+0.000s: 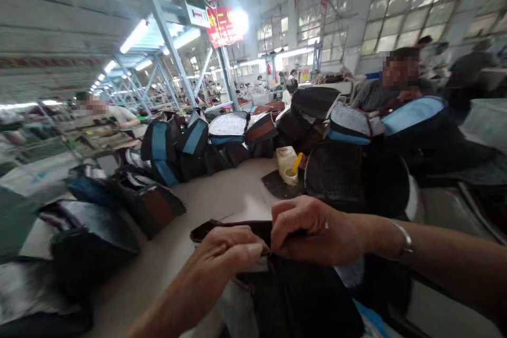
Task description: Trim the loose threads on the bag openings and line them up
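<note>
left hand (225, 256), right hand (312, 229) closing tightly, pinching black bag's top edge (229, 227) | risk: loosening pinch letting edge slip, bag sliding across worktop (222, 195) beyond hands

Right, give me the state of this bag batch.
Done, it seems: black-and-blue bags stand lined along the table. In hand: the left hand and right hand pinch the top edge of a black bag. Left: at least that edge; the rounded dark bag beside the white tub may be waiting too, though I cannot tell.
</note>
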Tool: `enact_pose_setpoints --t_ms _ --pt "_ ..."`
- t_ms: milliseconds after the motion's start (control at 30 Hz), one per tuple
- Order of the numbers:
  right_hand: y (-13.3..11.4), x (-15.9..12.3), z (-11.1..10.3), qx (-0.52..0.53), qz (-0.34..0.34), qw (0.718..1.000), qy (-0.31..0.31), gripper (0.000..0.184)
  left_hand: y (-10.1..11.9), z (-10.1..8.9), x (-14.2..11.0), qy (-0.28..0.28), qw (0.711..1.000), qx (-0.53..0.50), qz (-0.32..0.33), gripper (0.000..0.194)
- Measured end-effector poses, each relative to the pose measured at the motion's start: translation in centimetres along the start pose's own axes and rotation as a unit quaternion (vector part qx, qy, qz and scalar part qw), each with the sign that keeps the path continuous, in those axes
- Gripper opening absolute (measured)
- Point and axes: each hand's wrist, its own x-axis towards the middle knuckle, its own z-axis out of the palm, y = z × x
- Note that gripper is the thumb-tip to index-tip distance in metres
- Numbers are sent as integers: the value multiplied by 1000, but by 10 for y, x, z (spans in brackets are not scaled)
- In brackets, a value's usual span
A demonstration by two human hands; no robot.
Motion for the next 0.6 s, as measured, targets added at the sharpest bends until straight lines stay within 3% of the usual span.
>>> enact_pose_setpoints --t_ms 100,233,367,433,533,600 --pt "-2 -1 -3 -34 -47 998 -13 10 4 -2 14 -55 998 22 -20 45" --pt "-1 -5 -5 -136 -112 984 -39 18 -3 -2 24 -125 990 58 -27 45" --pt "-2 -9 -3 -275 -150 947 -76 10 -11 3 22 -149 988 41 -26 42" --pt "-7 -10 -2 -224 -150 961 -63 10 -8 7 17 -132 990 50 -16 38" --pt "-16 -10 -6 -23 -30 999 -9 21 1 10 7 -83 992 95 14 28" --pt "-21 -8 -11 55 95 994 11 30 6 12 2 -48 989 130 43 25"
